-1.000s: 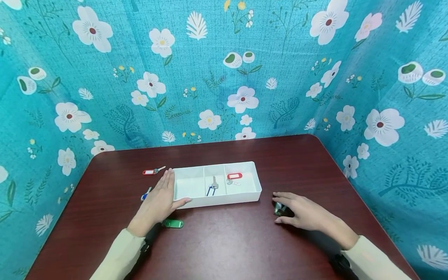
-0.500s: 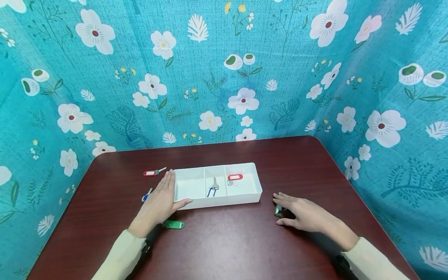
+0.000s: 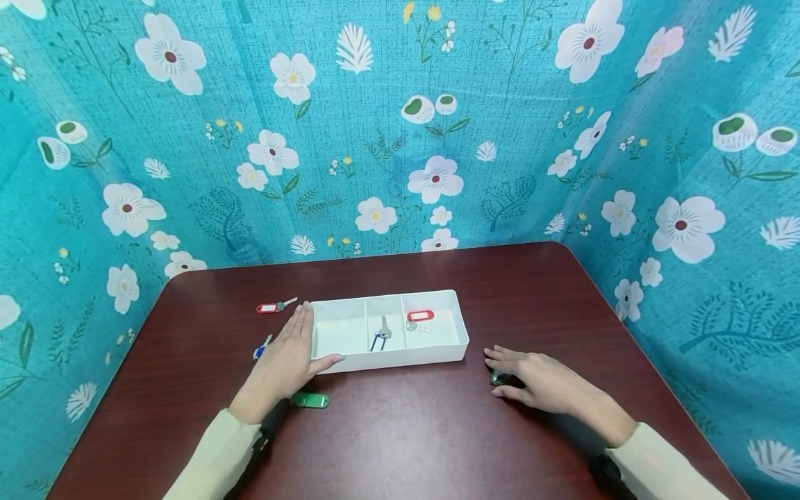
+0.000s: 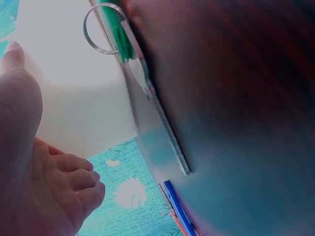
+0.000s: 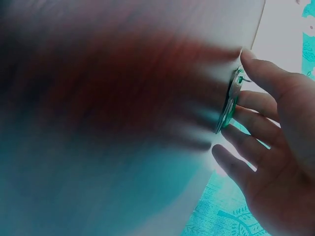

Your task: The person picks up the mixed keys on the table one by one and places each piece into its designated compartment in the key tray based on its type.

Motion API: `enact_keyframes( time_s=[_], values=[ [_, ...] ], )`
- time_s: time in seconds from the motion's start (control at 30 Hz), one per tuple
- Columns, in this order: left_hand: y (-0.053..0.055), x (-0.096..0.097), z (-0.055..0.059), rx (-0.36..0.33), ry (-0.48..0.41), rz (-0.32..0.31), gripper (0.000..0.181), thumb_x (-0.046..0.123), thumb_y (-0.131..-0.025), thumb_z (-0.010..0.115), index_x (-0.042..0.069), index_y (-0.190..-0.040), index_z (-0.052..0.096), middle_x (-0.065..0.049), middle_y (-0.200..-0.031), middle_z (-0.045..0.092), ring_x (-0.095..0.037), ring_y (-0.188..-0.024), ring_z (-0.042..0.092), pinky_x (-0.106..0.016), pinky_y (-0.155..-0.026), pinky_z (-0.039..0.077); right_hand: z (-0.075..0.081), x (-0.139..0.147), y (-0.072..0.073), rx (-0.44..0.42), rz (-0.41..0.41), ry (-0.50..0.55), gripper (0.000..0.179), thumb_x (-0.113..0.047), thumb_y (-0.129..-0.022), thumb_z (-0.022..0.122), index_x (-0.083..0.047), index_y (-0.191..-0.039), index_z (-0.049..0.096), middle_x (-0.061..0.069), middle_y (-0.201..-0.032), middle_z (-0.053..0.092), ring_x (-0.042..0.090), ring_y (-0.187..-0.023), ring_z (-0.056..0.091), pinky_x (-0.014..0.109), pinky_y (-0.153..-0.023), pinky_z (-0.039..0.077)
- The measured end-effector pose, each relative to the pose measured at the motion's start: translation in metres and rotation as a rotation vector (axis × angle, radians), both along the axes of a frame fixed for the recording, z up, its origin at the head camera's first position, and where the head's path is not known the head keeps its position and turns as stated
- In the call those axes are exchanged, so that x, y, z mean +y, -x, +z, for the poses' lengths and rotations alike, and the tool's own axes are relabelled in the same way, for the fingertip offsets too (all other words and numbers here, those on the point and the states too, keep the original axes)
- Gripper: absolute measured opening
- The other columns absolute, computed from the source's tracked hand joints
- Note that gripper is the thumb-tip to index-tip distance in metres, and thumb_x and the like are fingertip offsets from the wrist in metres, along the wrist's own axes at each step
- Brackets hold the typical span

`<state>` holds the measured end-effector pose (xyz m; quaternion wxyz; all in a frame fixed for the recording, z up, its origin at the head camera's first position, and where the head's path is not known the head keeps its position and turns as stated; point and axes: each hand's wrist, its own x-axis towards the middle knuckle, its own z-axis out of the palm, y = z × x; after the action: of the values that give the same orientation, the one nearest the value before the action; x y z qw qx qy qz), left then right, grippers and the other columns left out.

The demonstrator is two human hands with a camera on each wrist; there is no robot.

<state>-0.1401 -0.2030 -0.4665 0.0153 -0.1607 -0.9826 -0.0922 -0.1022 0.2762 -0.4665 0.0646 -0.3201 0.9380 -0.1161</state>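
Observation:
My left hand [image 3: 278, 368] rests against the left end of a white three-compartment box [image 3: 400, 359], fingers straight and thumb along its front. A key with a blue tag [image 3: 384, 330] lies in the middle compartment. In the right one is a key with a red tag [image 3: 420, 315]. My right hand [image 3: 544, 382] reaches down over a green-tagged key [image 5: 230, 101] on the table, right of the box. Its fingers are loosely bent about the tag, and the thumb appears apart from it. The hand partly hides this key in the head view.
Left of the box lie a red-tagged key [image 3: 270, 307] and a blue-tagged key [image 3: 259, 351], the latter partly hidden. A green key tag [image 3: 310, 400] lies by my left wrist; its key [image 4: 165, 123] shows in the left wrist view. A flowered curtain [image 3: 375, 139] surrounds the dark table [image 3: 406, 437].
My right hand's fingers have shifted slightly left over the green tag, covering more of it. The left hand and the box have stayed put.

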Motion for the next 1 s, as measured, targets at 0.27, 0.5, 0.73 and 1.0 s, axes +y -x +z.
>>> enact_keyframes(
  time_s=[0.27,0.5,0.73,1.0],
  values=[
    [0.001,0.000,0.000,0.008,0.024,-0.006,0.115,0.076,-0.094,0.056,-0.008,-0.164,0.019,-0.027,-0.172,0.023,-0.045,-0.161,0.026,-0.055,-0.124,0.037,-0.002,0.000,0.001,0.008,0.018,0.019,0.049,-0.033,-0.098,0.075,-0.006,-0.138,0.069,0.013,-0.149,0.064,0.034,-0.142,0.059,0.051,-0.105,0.057],
    [0.000,0.000,0.001,0.020,0.014,-0.004,0.115,0.075,-0.093,0.058,-0.008,-0.164,0.020,-0.028,-0.171,0.025,-0.046,-0.160,0.028,-0.056,-0.123,0.039,-0.003,0.001,0.004,0.027,0.037,0.053,0.044,-0.030,-0.096,0.078,-0.007,-0.134,0.073,0.013,-0.146,0.067,0.034,-0.139,0.062,0.050,-0.103,0.059],
    [0.001,0.000,0.000,0.013,0.021,-0.004,0.115,0.075,-0.094,0.057,-0.007,-0.164,0.018,-0.027,-0.173,0.023,-0.045,-0.160,0.026,-0.055,-0.124,0.038,-0.004,0.002,0.008,0.060,0.060,0.118,0.033,-0.019,-0.091,0.082,-0.010,-0.123,0.079,0.014,-0.136,0.072,0.033,-0.132,0.067,0.047,-0.096,0.062],
    [0.001,0.000,0.001,0.010,0.017,-0.004,0.115,0.075,-0.094,0.058,-0.008,-0.164,0.019,-0.028,-0.172,0.024,-0.045,-0.160,0.027,-0.055,-0.123,0.038,-0.004,0.001,0.010,0.139,0.097,0.156,0.015,-0.012,-0.087,0.084,-0.016,-0.101,0.085,0.015,-0.126,0.077,0.033,-0.121,0.074,0.044,-0.088,0.065]
  ],
)
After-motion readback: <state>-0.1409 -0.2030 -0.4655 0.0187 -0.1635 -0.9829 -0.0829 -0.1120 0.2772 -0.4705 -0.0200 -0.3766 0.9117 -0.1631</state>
